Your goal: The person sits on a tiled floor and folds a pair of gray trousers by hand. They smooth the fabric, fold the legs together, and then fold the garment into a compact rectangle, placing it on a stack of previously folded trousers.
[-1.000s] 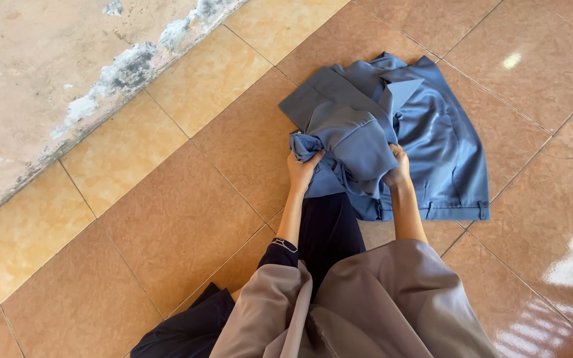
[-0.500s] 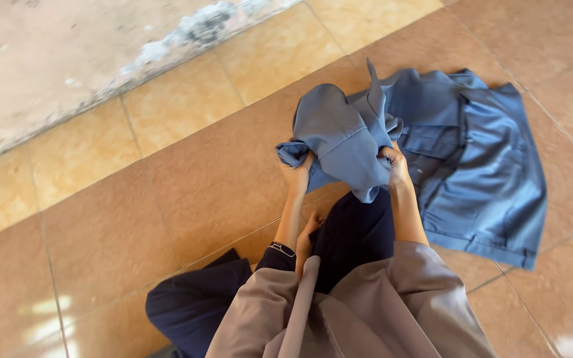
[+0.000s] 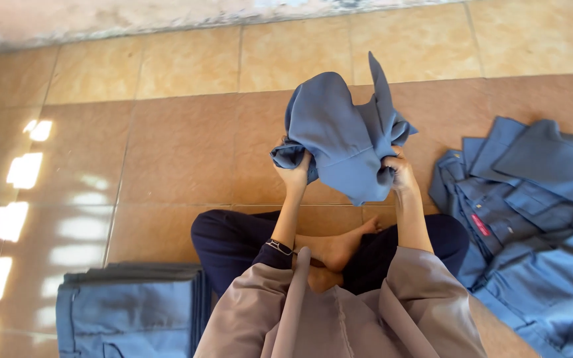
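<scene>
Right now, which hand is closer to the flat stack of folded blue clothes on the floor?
Left. The left hand grips the bunched blue garment on the side toward the folded stack; the right hand is farther across.

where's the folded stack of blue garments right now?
In the head view the folded blue stack lies on the tiled floor at bottom left, beside the person's left knee, on the side away from the loose blue shirts at right.

Two hands, the left hand and the right hand, grip one bunched blue garment. One stack of folded blue clothes and one loose heap of blue shirts lie on the tiled floor.
</scene>
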